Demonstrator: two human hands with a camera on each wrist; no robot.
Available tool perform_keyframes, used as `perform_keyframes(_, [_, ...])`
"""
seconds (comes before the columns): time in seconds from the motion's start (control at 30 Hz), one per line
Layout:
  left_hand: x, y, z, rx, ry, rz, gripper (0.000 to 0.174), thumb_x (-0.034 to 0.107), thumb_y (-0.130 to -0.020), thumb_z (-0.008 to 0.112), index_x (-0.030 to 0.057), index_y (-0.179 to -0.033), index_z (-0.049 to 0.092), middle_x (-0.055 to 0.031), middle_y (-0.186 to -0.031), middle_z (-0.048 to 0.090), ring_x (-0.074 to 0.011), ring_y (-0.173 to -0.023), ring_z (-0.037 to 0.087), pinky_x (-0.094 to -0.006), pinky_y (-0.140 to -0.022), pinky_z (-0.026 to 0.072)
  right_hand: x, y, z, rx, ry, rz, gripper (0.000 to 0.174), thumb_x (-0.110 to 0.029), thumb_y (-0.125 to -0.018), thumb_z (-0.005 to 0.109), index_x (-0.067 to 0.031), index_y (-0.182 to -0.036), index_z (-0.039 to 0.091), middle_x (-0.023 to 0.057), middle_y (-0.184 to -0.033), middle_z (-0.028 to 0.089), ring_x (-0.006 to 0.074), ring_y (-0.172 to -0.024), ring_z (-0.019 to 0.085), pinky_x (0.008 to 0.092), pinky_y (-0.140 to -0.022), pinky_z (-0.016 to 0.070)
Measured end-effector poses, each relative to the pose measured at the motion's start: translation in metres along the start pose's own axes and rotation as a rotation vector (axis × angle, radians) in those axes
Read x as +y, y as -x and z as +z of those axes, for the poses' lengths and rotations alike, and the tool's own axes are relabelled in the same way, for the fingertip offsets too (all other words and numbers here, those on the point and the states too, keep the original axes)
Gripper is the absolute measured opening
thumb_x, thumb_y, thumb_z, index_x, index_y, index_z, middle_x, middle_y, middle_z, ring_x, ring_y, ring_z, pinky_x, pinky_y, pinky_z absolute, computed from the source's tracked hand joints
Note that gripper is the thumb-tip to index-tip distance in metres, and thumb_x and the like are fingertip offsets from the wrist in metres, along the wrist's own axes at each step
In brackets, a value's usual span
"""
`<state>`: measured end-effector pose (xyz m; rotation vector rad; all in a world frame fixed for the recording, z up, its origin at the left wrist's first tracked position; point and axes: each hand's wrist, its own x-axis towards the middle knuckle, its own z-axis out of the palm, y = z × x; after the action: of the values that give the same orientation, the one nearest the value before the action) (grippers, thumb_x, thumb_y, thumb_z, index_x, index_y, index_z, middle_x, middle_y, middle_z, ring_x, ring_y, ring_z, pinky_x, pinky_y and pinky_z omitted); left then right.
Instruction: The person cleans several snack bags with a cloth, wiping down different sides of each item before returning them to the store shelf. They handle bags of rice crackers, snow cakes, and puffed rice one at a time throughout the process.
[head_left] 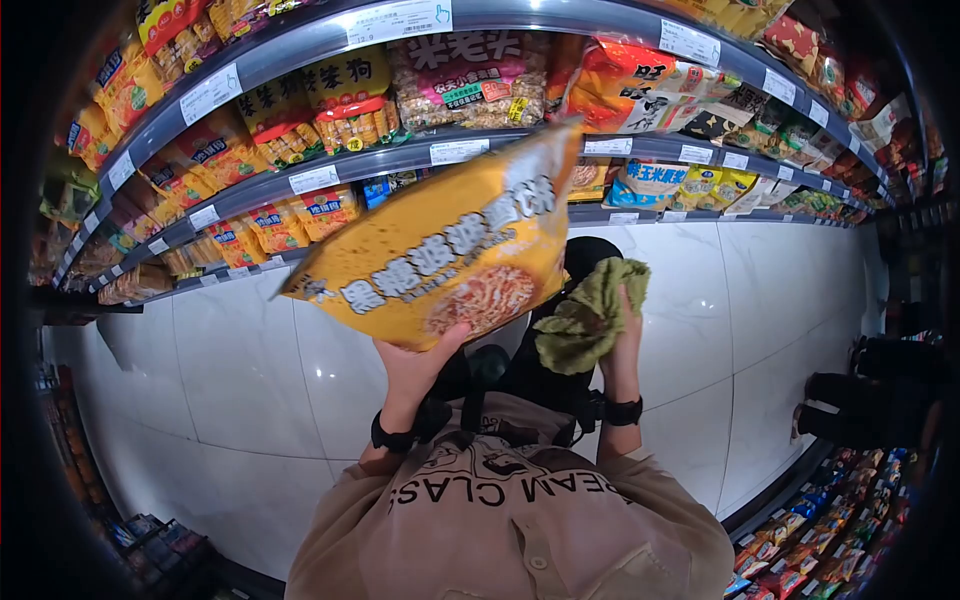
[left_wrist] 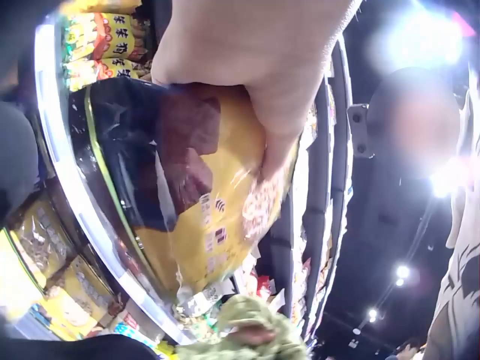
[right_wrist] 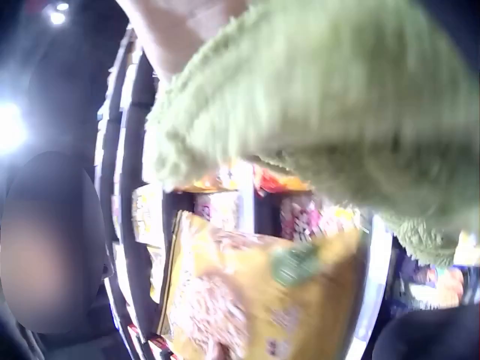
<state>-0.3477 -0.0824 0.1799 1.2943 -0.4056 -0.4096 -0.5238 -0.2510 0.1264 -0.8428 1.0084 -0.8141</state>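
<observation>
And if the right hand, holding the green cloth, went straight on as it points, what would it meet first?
In the head view, the right hand points, past the green cloth it holds, toward the lowest shelf edge; probably that comes first, though depth is unclear.

Lamps (left_wrist: 426,41) flare in wrist views — green cloth (right_wrist: 315,82) blurred — head view bowed, dark-rimmed.

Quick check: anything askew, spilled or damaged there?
Nothing stands out. The yellow plastic snack bag is tilted, but the left hand is gripping it, and no tear shows. No spill shows on the glossy white tiled floor. The right hand holds a crumpled green cloth.
</observation>
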Motion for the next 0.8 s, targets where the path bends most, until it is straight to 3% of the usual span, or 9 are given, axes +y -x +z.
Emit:
perform_keyframes(0.03, [0.000, -0.003, 0.002, -0.002, -0.002, -0.001, 0.050, 0.007, -0.063, 0.079, -0.0019, -0.104, 0.052, -0.0101, -0.095, 0.061, -0.0159, -0.084, 0.060, -0.0273, -0.076, 0.0489, -0.018, 0.001, -0.008, -0.019, -0.046, 0.008, 0.038, -0.028, -0.088, 0.055, 0.0014, -0.112, 0.050, 0.0077, -0.094, 0.059, 0.0155, -0.079, 0.058, 0.0276, -0.071, 0.0475])
perform_keyframes(0.13, [-0.008, -0.020, 0.007, -0.396, -0.507, 0.431, 0.050, 0.013, -0.057, 0.079, 0.0042, -0.101, 0.056, -0.0110, -0.095, 0.062, -0.0246, -0.078, 0.062, -0.0301, -0.070, 0.0493, -0.065, 0.028, -0.014, -0.259, 0.073, -0.401, 0.082, -0.032, -0.068, 0.076, 0.0022, -0.129, 0.033, 0.0110, -0.109, 0.054, 0.0189, -0.094, 0.056, 0.0306, -0.081, 0.0463])
perform_keyframes(0.2, [-0.023, -0.022, 0.016, -0.450, -0.752, 0.633, 0.053, 0.013, -0.054, 0.074, 0.0045, -0.103, 0.057, -0.0083, -0.095, 0.060, -0.0268, -0.081, 0.059, -0.0340, -0.070, 0.0471, -0.084, 0.043, -0.001, -0.368, 0.278, -0.563, 0.105, -0.027, -0.058, 0.084, 0.0026, -0.137, 0.022, 0.0131, -0.117, 0.051, 0.0219, -0.105, 0.052, 0.0338, -0.091, 0.0410])
perform_keyframes(0.3, [-0.033, -0.020, 0.041, -0.479, -0.745, 0.661, 0.050, 0.012, -0.054, 0.074, 0.0043, -0.101, 0.057, -0.0093, -0.094, 0.061, -0.0280, -0.083, 0.059, -0.0348, -0.071, 0.0466, -0.091, 0.026, 0.009, -0.563, 1.098, -0.639, 0.087, -0.008, -0.059, 0.076, -0.0079, -0.134, 0.032, 0.0165, -0.121, 0.051, 0.0289, -0.108, 0.053, 0.0311, -0.091, 0.0395])
perform_keyframes(0.33, [-0.037, -0.020, 0.047, -0.477, -0.679, 0.627, 0.047, 0.010, -0.054, 0.074, 0.0040, -0.098, 0.058, -0.0107, -0.092, 0.062, -0.0292, -0.082, 0.060, -0.0350, -0.070, 0.0467, -0.084, 0.020, 0.013, -0.448, 0.983, -0.618, 0.074, -0.001, -0.057, 0.069, -0.0093, -0.125, 0.042, 0.0154, -0.114, 0.055, 0.0314, -0.104, 0.054, 0.0303, -0.089, 0.0406])
perform_keyframes(0.37, [-0.040, -0.020, 0.051, -0.478, -0.672, 0.621, 0.047, 0.010, -0.054, 0.074, 0.0040, -0.098, 0.058, -0.0107, -0.092, 0.062, -0.0292, -0.082, 0.060, -0.0350, -0.070, 0.0467, -0.081, 0.011, 0.011, -0.398, 0.921, -0.549, 0.059, -0.005, -0.062, 0.074, -0.0053, -0.114, 0.047, 0.0118, -0.111, 0.056, 0.0221, -0.099, 0.058, 0.0291, -0.086, 0.0439])
perform_keyframes(0.47, [-0.057, -0.028, 0.056, -0.487, -0.726, 0.587, 0.056, 0.010, -0.056, 0.075, 0.0062, -0.108, 0.054, -0.0109, -0.099, 0.060, -0.0296, -0.087, 0.059, -0.0362, -0.075, 0.0459, -0.084, -0.016, 0.010, -0.330, 1.086, -0.663, 0.041, 0.005, -0.057, 0.065, -0.0051, -0.095, 0.052, 0.0118, -0.088, 0.060, 0.0324, -0.083, 0.056, 0.0336, -0.074, 0.0442])
perform_keyframes(0.7, [-0.083, -0.066, 0.068, -0.480, -0.556, 0.512, 0.042, 0.005, -0.068, 0.070, 0.0053, -0.106, 0.053, -0.0087, -0.109, 0.057, -0.0287, -0.100, 0.054, -0.0375, -0.083, 0.0429, -0.093, -0.078, -0.001, -0.305, 1.327, -0.924, 0.043, 0.005, -0.051, 0.067, -0.0027, -0.091, 0.055, 0.0158, -0.074, 0.059, 0.0353, -0.069, 0.052, 0.0387, -0.061, 0.0425])
perform_keyframes(0.8, [-0.108, -0.092, 0.062, -0.551, -0.842, 0.475, 0.036, 0.010, -0.073, 0.064, 0.0070, -0.107, 0.053, -0.0085, -0.109, 0.054, -0.0282, -0.100, 0.051, -0.0385, -0.084, 0.0408, -0.098, -0.118, -0.005, -0.200, 1.454, -1.005, 0.045, -0.002, -0.057, 0.069, -0.0005, -0.101, 0.056, 0.0189, -0.076, 0.060, 0.0367, -0.071, 0.057, 0.0409, -0.062, 0.0451])
